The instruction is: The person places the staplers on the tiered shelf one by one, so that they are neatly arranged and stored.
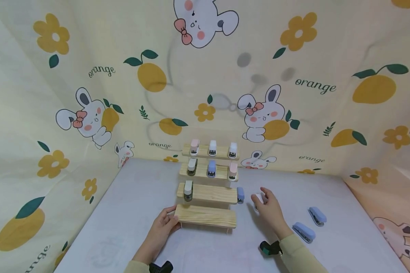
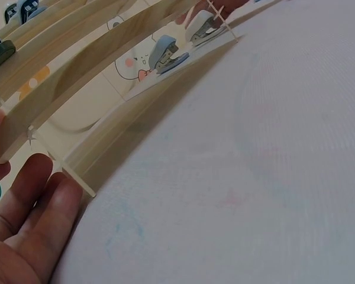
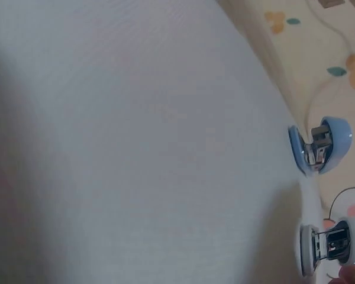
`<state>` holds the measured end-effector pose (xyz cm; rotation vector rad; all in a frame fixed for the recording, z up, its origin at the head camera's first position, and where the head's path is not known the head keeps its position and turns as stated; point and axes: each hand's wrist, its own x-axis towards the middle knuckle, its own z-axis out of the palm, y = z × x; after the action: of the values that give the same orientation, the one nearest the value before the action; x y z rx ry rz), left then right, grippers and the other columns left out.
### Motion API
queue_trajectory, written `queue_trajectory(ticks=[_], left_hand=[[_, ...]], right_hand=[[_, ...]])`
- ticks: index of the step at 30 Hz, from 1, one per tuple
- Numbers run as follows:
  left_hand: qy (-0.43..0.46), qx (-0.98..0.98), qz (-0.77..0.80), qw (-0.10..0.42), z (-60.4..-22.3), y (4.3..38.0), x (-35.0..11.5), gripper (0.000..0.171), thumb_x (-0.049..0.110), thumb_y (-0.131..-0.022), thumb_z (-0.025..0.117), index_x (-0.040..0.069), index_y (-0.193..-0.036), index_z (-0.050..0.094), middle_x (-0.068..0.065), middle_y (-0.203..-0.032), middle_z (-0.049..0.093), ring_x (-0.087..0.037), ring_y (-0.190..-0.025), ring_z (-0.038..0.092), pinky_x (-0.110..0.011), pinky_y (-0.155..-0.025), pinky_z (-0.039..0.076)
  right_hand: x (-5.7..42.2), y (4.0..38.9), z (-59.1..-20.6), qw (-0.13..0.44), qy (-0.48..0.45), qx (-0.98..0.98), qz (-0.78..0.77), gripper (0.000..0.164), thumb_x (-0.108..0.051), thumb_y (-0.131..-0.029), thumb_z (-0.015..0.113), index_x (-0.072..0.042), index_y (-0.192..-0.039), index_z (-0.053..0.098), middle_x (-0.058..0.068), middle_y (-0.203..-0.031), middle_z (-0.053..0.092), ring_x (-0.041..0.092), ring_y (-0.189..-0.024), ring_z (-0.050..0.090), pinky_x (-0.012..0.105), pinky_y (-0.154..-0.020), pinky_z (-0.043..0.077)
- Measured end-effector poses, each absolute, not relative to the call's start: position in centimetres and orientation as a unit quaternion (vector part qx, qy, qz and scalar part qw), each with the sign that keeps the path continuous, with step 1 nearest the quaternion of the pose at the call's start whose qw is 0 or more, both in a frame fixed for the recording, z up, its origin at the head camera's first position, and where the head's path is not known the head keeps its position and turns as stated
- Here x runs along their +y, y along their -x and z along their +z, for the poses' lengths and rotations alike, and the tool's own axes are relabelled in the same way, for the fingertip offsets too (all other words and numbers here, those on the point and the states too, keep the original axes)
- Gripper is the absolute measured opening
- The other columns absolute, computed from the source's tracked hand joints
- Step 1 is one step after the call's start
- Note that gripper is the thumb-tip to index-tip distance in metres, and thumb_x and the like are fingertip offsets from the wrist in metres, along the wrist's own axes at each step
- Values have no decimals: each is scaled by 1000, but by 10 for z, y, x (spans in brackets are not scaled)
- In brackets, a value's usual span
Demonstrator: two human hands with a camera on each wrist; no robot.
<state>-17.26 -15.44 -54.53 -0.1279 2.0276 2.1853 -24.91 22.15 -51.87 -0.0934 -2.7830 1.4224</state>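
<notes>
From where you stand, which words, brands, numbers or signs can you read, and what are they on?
"orange": backdrop, upper left.
"orange": backdrop, upper right.
"orange": backdrop, left of the rack.
"orange": backdrop, right of the rack.
"nge": backdrop, bottom left, start cut off.
Staplers: none readable; any markings are too small.

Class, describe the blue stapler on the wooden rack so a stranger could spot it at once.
Find the stepped wooden rack, gripped by the left hand. On its second shelf from the top, look to the middle of the row. There stands the blue stapler, the only blue one on the rack, between a white stapler and a pink stapler.
</notes>
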Motion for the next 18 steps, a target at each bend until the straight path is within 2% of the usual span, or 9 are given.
queue_trajectory(ticks=[4,13,18], left_hand=[[40,678,730,78,-545,172,-155,55,25,-97,60,8,-144,39,-16,-117,60,-24,-111,60,-31,-91,53],[37,677,731,79,-543,171,-154,55,25,-97,59,7,-144,37,-17,-121,59,-24,-112,59,-32,-92,52],[37,675,733,78,-541,170,-154,54,25,-98,58,6,-145,37,-17,-121,59,-24,-112,59,-32,-93,52]], right_hand=[[223,250,-523,-14,43,-895,444,74,-52,-95,53,-6,-149,29,25,-152,27,44,-135,33,56,-108,34],[222,251,-525,-33,42,-901,431,71,-47,-96,54,-6,-149,29,25,-149,32,43,-133,34,58,-108,33],[223,254,-528,-36,41,-902,428,71,-47,-96,55,-7,-149,29,25,-146,37,40,-129,40,57,-105,37]])
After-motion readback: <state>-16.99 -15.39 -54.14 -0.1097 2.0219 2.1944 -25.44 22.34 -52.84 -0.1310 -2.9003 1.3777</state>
